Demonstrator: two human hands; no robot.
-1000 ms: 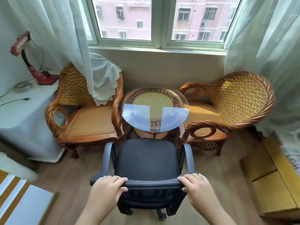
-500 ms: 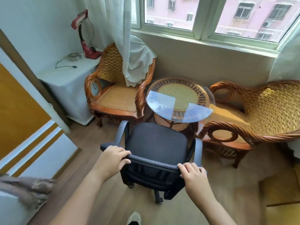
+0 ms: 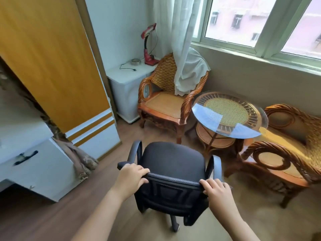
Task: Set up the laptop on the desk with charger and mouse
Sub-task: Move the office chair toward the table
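A black office chair (image 3: 171,162) with armrests stands on the wooden floor in front of me, its back toward me. My left hand (image 3: 131,176) grips the top left of the backrest. My right hand (image 3: 217,189) grips its top right. At the left edge is a white desk (image 3: 33,160) with a drawer and a black handle. No laptop, charger or mouse is in view.
A yellow-and-white wardrobe (image 3: 57,66) stands left, a brown cloth (image 3: 78,159) hanging at its foot. A white cabinet (image 3: 128,84) holds a red lamp (image 3: 148,47). Two wicker armchairs (image 3: 166,103) flank a round glass-topped table (image 3: 229,115) under the window.
The view has swung left and the chair has been pulled back and turned away from the glass table, toward the wardrobe and desk. Both hands stay on the backrest.
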